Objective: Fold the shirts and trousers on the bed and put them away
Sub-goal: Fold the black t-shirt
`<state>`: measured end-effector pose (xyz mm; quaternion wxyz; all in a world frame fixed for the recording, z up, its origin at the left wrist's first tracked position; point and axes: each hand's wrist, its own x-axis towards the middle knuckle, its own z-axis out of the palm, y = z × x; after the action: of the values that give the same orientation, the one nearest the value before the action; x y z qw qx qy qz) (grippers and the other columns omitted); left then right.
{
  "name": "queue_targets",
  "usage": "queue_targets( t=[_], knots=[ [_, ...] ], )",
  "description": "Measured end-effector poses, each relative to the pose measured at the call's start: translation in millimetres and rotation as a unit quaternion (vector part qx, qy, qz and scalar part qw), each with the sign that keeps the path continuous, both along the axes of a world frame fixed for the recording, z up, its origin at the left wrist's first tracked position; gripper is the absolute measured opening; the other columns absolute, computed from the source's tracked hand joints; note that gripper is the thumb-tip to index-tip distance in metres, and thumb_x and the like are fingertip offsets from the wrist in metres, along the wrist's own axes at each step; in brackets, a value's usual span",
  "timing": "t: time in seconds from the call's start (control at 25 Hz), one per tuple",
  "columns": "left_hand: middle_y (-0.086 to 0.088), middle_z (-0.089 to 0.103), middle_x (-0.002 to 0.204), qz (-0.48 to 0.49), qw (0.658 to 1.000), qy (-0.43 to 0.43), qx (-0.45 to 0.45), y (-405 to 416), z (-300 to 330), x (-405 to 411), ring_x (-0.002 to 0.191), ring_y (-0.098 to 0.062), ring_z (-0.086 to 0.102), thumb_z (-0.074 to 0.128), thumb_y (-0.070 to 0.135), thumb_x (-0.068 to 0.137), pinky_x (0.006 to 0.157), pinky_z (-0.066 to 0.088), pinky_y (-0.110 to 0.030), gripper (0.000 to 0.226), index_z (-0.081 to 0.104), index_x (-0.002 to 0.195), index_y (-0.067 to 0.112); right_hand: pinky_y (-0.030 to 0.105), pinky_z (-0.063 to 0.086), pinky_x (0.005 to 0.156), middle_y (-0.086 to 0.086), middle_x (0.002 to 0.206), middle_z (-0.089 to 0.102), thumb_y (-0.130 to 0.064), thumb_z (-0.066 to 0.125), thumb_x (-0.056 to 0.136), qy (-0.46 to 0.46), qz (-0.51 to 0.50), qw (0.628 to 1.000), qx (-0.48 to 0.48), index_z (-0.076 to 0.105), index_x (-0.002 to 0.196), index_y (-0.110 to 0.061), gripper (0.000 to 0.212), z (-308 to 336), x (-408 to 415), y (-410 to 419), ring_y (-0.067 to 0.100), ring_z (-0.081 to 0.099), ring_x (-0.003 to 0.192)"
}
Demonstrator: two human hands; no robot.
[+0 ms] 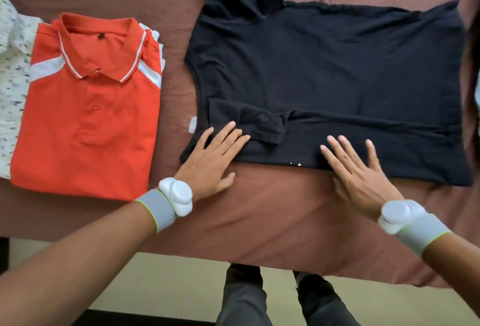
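A black T-shirt [324,66] lies spread sideways on the brown bed sheet [272,208], its near side folded over with one sleeve laid across the fold. My left hand [213,159] presses flat on the shirt's near left corner, fingers straight. Flat on the near folded edge further right rests my right hand [361,177], its fingers spread. A folded orange polo shirt [88,112] sits to the left, stacked on a folded white speckled garment [13,79].
The bed's near edge runs across below my hands, with beige floor [168,286] under it. My legs in dark trousers [241,297] stand against the bed. A small white tag [192,124] lies on the sheet between the two shirts.
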<state>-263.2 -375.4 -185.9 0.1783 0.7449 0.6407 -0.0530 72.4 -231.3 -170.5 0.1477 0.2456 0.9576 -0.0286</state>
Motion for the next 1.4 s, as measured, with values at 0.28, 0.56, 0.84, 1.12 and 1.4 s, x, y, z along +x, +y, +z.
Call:
queue_targets(
  t=[0.28, 0.56, 0.84, 1.12, 1.4],
  knots=[
    [-0.013, 0.062, 0.13, -0.058, 0.993, 0.005, 0.106, 15, -20, -17, 0.132, -0.03, 0.051, 0.045, -0.006, 0.086, 0.106, 0.032, -0.039, 0.052, 0.053, 0.137, 0.002, 0.07, 0.043, 0.086, 0.027, 0.145, 0.041, 0.01, 0.011, 0.066, -0.028, -0.07, 0.997, 0.018, 0.031, 0.144, -0.002, 0.081, -21, 29, 17, 0.048, 0.04, 0.131],
    [-0.001, 0.071, 0.113, -0.156, 0.985, -0.036, 0.067, -27, 11, -29, 0.132, -0.026, 0.049, 0.04, 0.02, 0.09, 0.098, 0.034, -0.033, 0.042, 0.053, 0.129, 0.011, 0.061, 0.052, 0.079, 0.02, 0.139, 0.05, 0.0, 0.025, 0.071, -0.023, -0.068, 0.995, -0.072, 0.004, 0.154, -0.013, 0.087, 5, 43, -40, 0.04, 0.055, 0.121],
    [-0.01, 0.059, 0.126, 0.209, 0.966, -0.121, 0.087, 105, 18, -67, 0.124, -0.03, 0.047, 0.06, 0.037, 0.084, 0.104, 0.039, -0.04, 0.05, 0.056, 0.128, 0.013, 0.055, 0.052, 0.084, 0.017, 0.12, 0.064, -0.015, 0.047, 0.081, 0.111, -0.148, 0.98, -0.069, 0.057, 0.127, -0.002, 0.049, 24, -5, 78, 0.036, 0.064, 0.103],
    [-0.008, 0.015, 0.16, 0.1, 0.99, 0.098, 0.014, 269, 12, -98, 0.147, -0.028, 0.013, 0.091, 0.04, 0.06, 0.108, 0.029, -0.058, 0.129, 0.006, 0.156, 0.025, 0.063, 0.018, 0.109, 0.015, 0.152, 0.025, 0.003, 0.059, 0.076, -0.073, -0.235, 0.969, 0.005, 0.019, 0.15, -0.005, 0.084, 2, -69, 219, 0.03, 0.018, 0.142],
    [-0.018, 0.06, 0.11, -0.06, 0.994, 0.076, -0.048, 315, 12, -111, 0.113, -0.038, 0.051, 0.094, 0.039, 0.056, 0.089, 0.047, -0.051, 0.064, 0.059, 0.1, 0.007, 0.054, 0.04, 0.082, 0.026, 0.092, 0.054, 0.014, 0.054, 0.071, 0.013, -0.12, 0.989, 0.087, 0.053, 0.103, 0.003, 0.034, 0, -53, 226, 0.044, 0.056, 0.086]
  ],
)
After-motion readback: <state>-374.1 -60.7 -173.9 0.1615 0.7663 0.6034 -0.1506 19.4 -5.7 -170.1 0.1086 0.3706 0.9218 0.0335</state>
